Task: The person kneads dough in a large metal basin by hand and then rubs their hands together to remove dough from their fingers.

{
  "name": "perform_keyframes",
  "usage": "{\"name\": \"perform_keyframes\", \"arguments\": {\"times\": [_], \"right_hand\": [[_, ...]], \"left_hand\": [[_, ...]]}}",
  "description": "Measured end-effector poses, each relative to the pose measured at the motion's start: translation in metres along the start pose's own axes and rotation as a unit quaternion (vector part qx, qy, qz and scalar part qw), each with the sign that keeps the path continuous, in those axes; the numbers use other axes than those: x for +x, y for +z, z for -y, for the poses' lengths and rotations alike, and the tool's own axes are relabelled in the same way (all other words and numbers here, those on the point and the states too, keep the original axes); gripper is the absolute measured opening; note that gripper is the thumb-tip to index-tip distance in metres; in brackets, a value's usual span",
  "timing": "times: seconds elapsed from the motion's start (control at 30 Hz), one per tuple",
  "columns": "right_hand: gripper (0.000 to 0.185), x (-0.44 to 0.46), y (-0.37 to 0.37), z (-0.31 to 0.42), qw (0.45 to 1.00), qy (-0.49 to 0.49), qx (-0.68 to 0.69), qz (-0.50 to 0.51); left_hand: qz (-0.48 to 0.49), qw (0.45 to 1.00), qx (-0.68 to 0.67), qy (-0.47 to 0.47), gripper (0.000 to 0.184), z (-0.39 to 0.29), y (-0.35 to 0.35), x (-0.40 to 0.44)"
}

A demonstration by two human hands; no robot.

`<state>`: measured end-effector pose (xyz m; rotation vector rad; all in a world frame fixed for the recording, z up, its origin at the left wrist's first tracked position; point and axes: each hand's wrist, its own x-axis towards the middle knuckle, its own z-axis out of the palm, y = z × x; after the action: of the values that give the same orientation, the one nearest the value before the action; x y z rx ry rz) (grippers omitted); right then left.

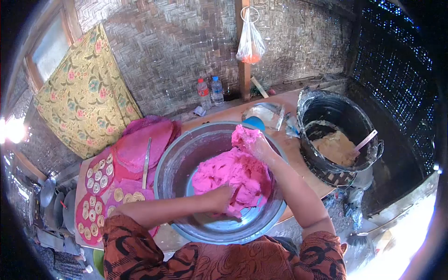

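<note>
A large mass of bright pink dough [219, 175] lies in a wide metal basin [173, 212] in front of me. My right hand [262, 148] is raised over the basin's far side, its fingers closed round a clump of the pink dough [243, 135]. My left hand [222, 198] is low in the basin against the near side of the mass. Its fingers are blurred and partly sunk in the dough, so their grip does not show.
Right of the basin stands a deep black pot [319, 161] of tan dough with a pink-handled tool [365, 141]. To the left are pink sheets [142, 144] with coiled pieces [92, 210] and a long blade [146, 163]. Two bottles [204, 93] stand by the woven wall.
</note>
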<state>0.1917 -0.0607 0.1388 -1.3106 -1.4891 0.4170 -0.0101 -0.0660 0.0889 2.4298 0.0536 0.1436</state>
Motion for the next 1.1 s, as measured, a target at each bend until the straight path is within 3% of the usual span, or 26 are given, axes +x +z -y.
{"name": "perform_keyframes", "arguments": {"times": [0.07,0.1,0.17,0.2,0.23,0.27,0.3,0.4,0.43,0.47,0.5,0.57,0.6,0.67,0.7,0.73,0.77,0.8,0.87,0.9,0.97,1.03,1.1], "right_hand": [[0.05,0.001,-0.001,0.004,1.0,-0.004,0.007,-0.007],[0.041,0.004,-0.001,0.001,1.0,-0.003,-0.006,0.025],[0.034,0.003,0.001,-0.011,0.998,0.001,-0.018,0.061],[0.032,-0.001,0.003,-0.025,0.972,-0.109,-0.203,0.039],[0.043,-0.002,0.003,-0.036,0.899,-0.215,-0.38,0.015],[0.043,0.0,0.003,-0.042,0.899,-0.213,-0.384,0.015],[0.032,0.0,0.005,-0.046,0.959,-0.129,-0.247,0.05],[0.028,0.001,0.011,-0.043,0.905,-0.272,-0.323,-0.051],[0.033,0.0,0.009,-0.035,0.966,-0.159,-0.201,-0.012],[0.035,0.0,0.008,-0.028,0.981,-0.108,-0.157,0.018],[0.037,0.0,0.007,-0.022,0.991,-0.054,-0.113,0.043],[0.04,0.0,0.005,-0.003,0.996,0.055,-0.044,0.062],[0.041,0.0,0.003,0.006,0.992,0.107,-0.016,0.06],[0.04,-0.005,0.009,-0.035,0.994,-0.033,-0.087,0.049],[0.04,-0.006,0.009,-0.035,0.995,-0.005,-0.092,0.039],[0.04,-0.007,0.008,-0.042,0.995,0.005,-0.094,0.033],[0.04,-0.008,0.007,-0.049,0.995,0.016,-0.097,0.028],[0.028,-0.009,0.008,-0.067,0.97,-0.085,-0.226,0.042],[0.049,-0.006,0.01,-0.067,0.92,-0.184,-0.341,0.054],[0.043,-0.006,0.004,-0.044,0.956,-0.125,-0.249,0.088],[0.038,-0.004,-0.003,-0.015,0.979,-0.061,-0.148,0.125],[0.03,0.001,-0.005,-0.001,0.981,0.103,-0.037,0.158],[0.03,0.002,-0.003,0.002,0.983,0.084,-0.059,0.151]], "left_hand": [[-0.017,0.993,0.11,-0.038,0.089,0.011,0.012,0.004],[-0.022,0.988,0.145,-0.053,0.091,0.015,0.015,0.009],[-0.033,0.949,0.313,0.023,0.086,0.018,0.01,0.041],[-0.033,0.95,0.31,0.022,0.086,0.022,0.022,0.054],[-0.102,0.947,0.304,0.022,0.079,0.031,0.036,0.07],[-0.171,0.94,0.295,0.023,0.072,0.04,0.046,0.084],[-0.17,0.941,0.291,0.025,0.072,0.049,0.049,0.094],[-0.276,0.955,0.095,0.053,0.057,0.058,0.043,0.111],[-0.254,0.957,0.124,0.059,0.053,0.058,0.039,0.112],[-0.235,0.958,0.154,0.065,0.05,0.055,0.037,0.111],[-0.238,0.957,0.154,0.063,0.05,0.057,0.039,0.109],[-0.075,0.986,0.133,-0.066,0.047,0.06,0.038,0.108],[-0.081,0.985,0.138,-0.065,0.047,0.06,0.038,0.106],[-0.14,0.985,0.092,-0.034,0.042,0.058,0.039,0.101],[-0.143,0.985,0.095,-0.032,0.042,0.055,0.037,0.097],[-0.026,0.99,0.135,0.001,0.047,0.053,0.031,0.09],[0.032,0.987,0.159,0.015,0.049,0.052,0.025,0.079],[0.09,0.979,0.181,0.031,0.051,0.05,0.018,0.068],[0.03,0.965,0.255,0.06,0.066,0.041,0.007,0.03],[0.012,0.958,0.28,0.067,0.071,0.035,-0.002,0.013],[0.174,0.957,0.225,-0.064,0.09,0.022,-0.023,-0.012],[0.137,0.962,0.206,-0.112,0.093,0.028,-0.039,-0.023],[0.098,0.964,0.188,-0.159,0.097,0.041,-0.044,-0.024]]}}
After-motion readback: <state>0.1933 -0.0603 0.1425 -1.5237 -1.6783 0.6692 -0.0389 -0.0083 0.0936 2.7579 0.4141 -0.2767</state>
